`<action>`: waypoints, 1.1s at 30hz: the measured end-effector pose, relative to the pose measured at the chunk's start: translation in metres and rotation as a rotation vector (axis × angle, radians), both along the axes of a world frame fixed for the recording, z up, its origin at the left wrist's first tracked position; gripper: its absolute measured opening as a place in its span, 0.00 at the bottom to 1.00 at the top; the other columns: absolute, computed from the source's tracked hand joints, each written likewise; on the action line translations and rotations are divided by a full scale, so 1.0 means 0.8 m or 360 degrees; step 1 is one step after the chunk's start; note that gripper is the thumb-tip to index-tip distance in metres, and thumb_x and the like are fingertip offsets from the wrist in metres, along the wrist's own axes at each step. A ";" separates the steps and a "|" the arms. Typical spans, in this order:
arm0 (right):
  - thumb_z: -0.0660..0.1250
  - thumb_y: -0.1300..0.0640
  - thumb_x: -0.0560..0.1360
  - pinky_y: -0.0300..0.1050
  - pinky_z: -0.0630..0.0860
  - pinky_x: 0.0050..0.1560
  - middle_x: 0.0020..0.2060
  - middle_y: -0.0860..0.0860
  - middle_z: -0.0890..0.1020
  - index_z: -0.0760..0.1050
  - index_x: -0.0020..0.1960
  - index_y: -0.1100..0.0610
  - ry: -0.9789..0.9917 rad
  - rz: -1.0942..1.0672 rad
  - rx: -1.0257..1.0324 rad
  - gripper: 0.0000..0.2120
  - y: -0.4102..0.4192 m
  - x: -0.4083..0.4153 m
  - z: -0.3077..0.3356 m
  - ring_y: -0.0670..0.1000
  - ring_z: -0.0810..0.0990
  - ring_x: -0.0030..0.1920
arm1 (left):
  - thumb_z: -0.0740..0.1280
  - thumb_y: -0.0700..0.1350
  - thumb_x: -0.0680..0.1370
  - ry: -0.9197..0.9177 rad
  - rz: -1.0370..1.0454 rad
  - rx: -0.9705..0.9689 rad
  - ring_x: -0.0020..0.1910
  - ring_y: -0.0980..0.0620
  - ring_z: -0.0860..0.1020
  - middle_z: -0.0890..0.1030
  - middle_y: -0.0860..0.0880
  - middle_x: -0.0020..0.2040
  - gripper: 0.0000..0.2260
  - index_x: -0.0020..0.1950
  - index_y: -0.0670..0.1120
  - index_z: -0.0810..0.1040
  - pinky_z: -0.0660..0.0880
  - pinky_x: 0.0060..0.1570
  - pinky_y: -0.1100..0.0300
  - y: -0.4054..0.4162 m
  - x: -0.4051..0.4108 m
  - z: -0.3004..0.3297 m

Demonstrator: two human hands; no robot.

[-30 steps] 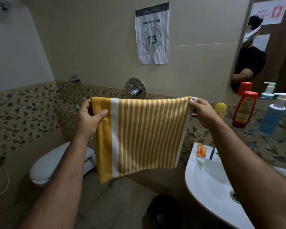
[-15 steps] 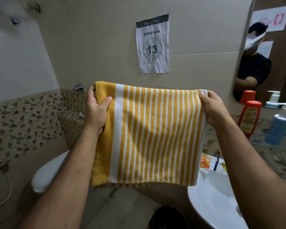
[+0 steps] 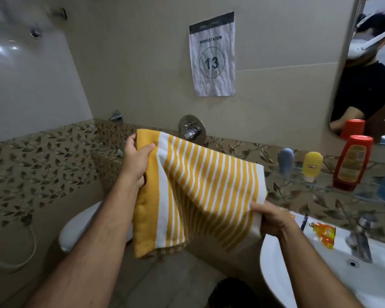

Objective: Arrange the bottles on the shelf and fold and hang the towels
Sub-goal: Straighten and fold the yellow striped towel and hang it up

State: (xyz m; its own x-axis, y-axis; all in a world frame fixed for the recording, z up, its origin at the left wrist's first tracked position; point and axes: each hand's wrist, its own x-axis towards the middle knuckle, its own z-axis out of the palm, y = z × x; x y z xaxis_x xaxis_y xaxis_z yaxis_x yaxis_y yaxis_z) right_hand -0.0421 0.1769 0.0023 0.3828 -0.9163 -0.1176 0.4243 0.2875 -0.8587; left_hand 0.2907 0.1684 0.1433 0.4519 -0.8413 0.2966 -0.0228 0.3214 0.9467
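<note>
head: orange sachet (image 3: 323, 234) on sink (image 3: 298, 276)

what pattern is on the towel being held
Yellow and white stripes on the towel, clearest in the head view.

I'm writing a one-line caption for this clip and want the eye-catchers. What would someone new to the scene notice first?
The yellow-and-white striped towel fills the middle, held in the air: the left hand grips its upper left corner, and the right hand pinches a lower right corner. Behind it a paper sign reading "WORKSTATION 13" hangs on the beige wall. At right, a red bottle and a yellow bottle stand cap-down on the glass shelf above the white sink.
</note>
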 end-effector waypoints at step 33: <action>0.66 0.55 0.80 0.48 0.83 0.42 0.38 0.53 0.86 0.78 0.54 0.60 -0.0078 -0.0955 -0.0584 0.09 0.003 0.063 0.192 0.52 0.86 0.42 | 0.67 0.63 0.71 0.0964 -0.1125 0.0849 0.61 0.39 0.78 0.81 0.40 0.62 0.28 0.65 0.47 0.77 0.77 0.52 0.44 0.029 -0.069 -0.215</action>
